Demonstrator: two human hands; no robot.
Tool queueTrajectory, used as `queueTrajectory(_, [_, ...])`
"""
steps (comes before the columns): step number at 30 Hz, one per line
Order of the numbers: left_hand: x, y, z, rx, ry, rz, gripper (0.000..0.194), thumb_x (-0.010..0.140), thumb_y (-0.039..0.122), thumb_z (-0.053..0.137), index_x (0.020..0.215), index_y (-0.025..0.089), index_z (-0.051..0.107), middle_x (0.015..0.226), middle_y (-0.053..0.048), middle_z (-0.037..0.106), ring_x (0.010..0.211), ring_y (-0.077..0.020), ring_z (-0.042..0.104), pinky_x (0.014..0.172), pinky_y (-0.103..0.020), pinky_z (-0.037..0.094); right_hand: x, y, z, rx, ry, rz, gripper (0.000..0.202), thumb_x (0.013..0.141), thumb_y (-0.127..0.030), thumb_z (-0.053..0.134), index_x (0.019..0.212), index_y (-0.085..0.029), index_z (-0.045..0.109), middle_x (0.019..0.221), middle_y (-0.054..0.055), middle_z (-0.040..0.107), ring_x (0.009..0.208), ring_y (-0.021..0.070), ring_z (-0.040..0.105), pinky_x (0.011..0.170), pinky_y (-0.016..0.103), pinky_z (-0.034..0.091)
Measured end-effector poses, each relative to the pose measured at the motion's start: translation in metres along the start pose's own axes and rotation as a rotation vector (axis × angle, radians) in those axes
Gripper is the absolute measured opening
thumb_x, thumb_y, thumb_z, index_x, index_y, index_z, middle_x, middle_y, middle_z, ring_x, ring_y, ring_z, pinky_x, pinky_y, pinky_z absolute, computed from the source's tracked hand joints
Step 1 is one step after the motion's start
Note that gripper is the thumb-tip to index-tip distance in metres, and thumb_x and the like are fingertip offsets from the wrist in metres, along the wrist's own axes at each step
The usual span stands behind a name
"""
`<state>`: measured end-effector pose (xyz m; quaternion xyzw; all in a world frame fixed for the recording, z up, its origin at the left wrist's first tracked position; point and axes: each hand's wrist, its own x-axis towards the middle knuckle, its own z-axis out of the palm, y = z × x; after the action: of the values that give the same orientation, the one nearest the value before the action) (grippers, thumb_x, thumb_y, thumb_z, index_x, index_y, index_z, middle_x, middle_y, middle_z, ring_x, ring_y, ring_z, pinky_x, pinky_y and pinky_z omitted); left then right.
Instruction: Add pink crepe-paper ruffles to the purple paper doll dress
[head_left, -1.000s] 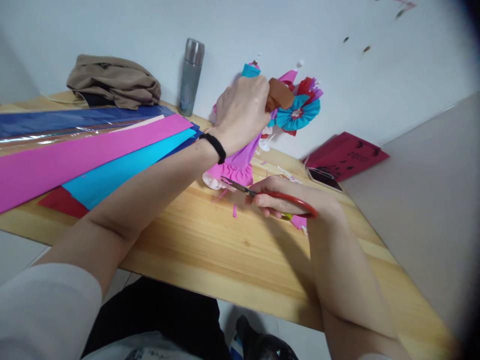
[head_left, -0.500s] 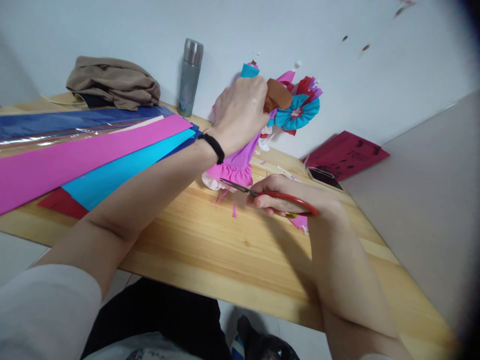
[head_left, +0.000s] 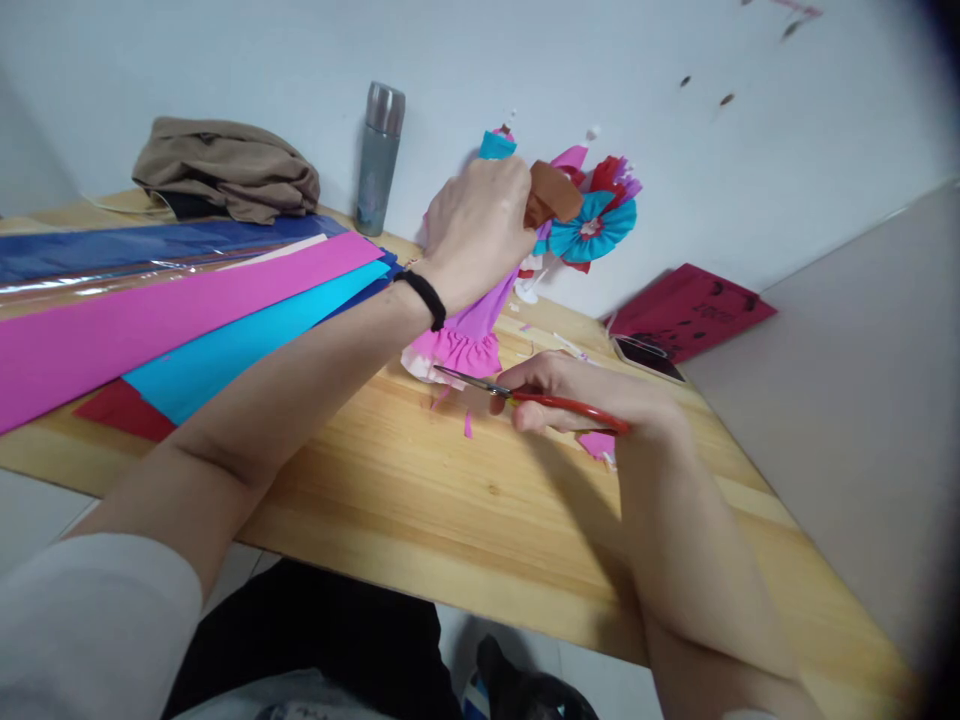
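My left hand (head_left: 484,210) is closed around the upper part of a small paper dress (head_left: 469,340), purple and pink with a gathered ruffle and a whitish layer at its hem. A blue piece (head_left: 498,145) shows above my fist, and a brown paper piece (head_left: 553,192) sticks out at its right. What the fingers grip exactly is hidden. In my right hand (head_left: 559,390) is a pair of scissors with red handles (head_left: 577,407). The blades point left, just below the ruffle, and look nearly closed. Several pink scraps (head_left: 469,425) lie on the table below the blades.
Colourful paper flowers (head_left: 592,227) stand against the wall. Long paper strips (head_left: 187,290) cover the table's left side. A grey bottle (head_left: 380,160) and a brown cloth (head_left: 225,165) are at the back. On the right lie a red bag (head_left: 694,310) and a phone (head_left: 646,357).
The scissors have shifted slightly left and their handles have drawn closer together. My left hand stays on the dress, almost unmoved. The view has tilted a little.
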<state>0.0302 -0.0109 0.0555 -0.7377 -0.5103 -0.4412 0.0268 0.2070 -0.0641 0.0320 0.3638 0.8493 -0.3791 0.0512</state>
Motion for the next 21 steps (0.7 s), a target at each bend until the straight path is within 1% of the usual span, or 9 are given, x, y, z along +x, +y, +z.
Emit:
queueTrajectory(3, [-0.001,-0.001,-0.001,-0.075,-0.032,-0.027,0.032,0.089,0.028,0.053,0.111,0.021,0.076,0.11,-0.015,0.074,0.107,-0.037,0.066,0.087,-0.045,0.046,0.001,-0.002,-0.002,-0.053,-0.035,-0.088,0.055,0.087,-0.068,0.057,0.09,-0.014,0.067,0.064,-0.002,0.048,0.054,0.0092,0.038,0.049,0.023,0.032])
queueTrajectory(5, [-0.002,-0.002,-0.001,-0.143,-0.07,-0.063,0.034,0.089,0.034,0.054,0.115,0.024,0.075,0.117,-0.014,0.072,0.117,-0.0384,0.06,0.097,-0.046,0.042,0.001,-0.003,-0.002,-0.081,-0.037,-0.106,0.054,0.088,-0.067,0.057,0.092,-0.014,0.067,0.069,0.0,0.053,0.058,0.0109,0.042,0.053,0.024,0.035])
queueTrajectory(7, [-0.002,-0.003,-0.001,-0.19,-0.085,-0.091,0.036,0.089,0.034,0.055,0.117,0.023,0.074,0.121,-0.015,0.071,0.121,-0.0398,0.056,0.102,-0.046,0.038,0.002,-0.004,-0.001,-0.097,-0.062,-0.11,0.054,0.088,-0.066,0.059,0.096,-0.013,0.068,0.07,0.0,0.055,0.06,0.0115,0.043,0.056,0.025,0.037])
queueTrajectory(11, [0.003,-0.006,-0.002,-0.174,-0.057,-0.07,0.035,0.089,0.03,0.055,0.115,0.015,0.073,0.116,-0.02,0.07,0.113,-0.0415,0.061,0.095,-0.047,0.04,-0.001,-0.008,-0.002,-0.107,-0.128,-0.014,0.053,0.086,-0.063,0.066,0.109,-0.016,0.074,0.065,-0.002,0.055,0.057,0.0114,0.043,0.058,0.026,0.036])
queueTrajectory(14, [0.011,-0.008,-0.007,-0.165,-0.039,-0.062,0.035,0.085,0.026,0.062,0.113,0.007,0.071,0.112,-0.022,0.071,0.108,-0.0417,0.063,0.089,-0.046,0.042,-0.008,-0.008,-0.008,-0.117,-0.127,0.085,0.054,0.084,-0.062,0.069,0.111,-0.015,0.075,0.067,-0.002,0.057,0.057,0.0112,0.044,0.058,0.026,0.037])
queueTrajectory(16, [0.016,-0.009,-0.012,-0.243,-0.06,-0.066,0.025,0.08,0.024,0.068,0.101,0.011,0.073,0.103,-0.018,0.073,0.112,-0.0407,0.06,0.092,-0.044,0.042,-0.013,-0.002,-0.012,-0.114,-0.108,0.077,0.054,0.083,-0.06,0.069,0.109,-0.013,0.074,0.067,-0.001,0.057,0.057,0.011,0.045,0.056,0.026,0.036])
queueTrajectory(18, [0.019,-0.009,-0.016,-0.36,-0.095,-0.07,0.006,0.075,0.022,0.075,0.077,0.018,0.071,0.093,-0.014,0.074,0.118,-0.0408,0.055,0.096,-0.043,0.04,-0.019,0.005,-0.016,-0.078,-0.083,0.005,0.051,0.083,-0.058,0.07,0.105,-0.013,0.073,0.065,-0.002,0.057,0.057,0.0108,0.045,0.054,0.024,0.036])
queueTrajectory(19, [0.02,-0.009,-0.018,-0.438,-0.113,-0.086,0.013,0.073,0.021,0.078,0.066,0.02,0.067,0.09,-0.012,0.074,0.121,-0.041,0.053,0.098,-0.042,0.039,-0.021,0.009,-0.018,-0.052,-0.077,-0.04,0.048,0.084,-0.056,0.07,0.105,-0.013,0.072,0.065,-0.002,0.057,0.057,0.0106,0.046,0.054,0.024,0.037])
queueTrajectory(21, [0.021,-0.01,-0.02,-0.709,-0.214,-0.205,0.026,0.069,0.014,0.08,0.055,0.022,0.059,0.09,-0.008,0.075,0.129,-0.0405,0.047,0.1,-0.04,0.039,-0.026,0.015,-0.02,-0.01,-0.07,-0.102,0.043,0.086,-0.052,0.07,0.104,-0.014,0.07,0.069,-0.002,0.059,0.058,0.01,0.048,0.054,0.022,0.039])
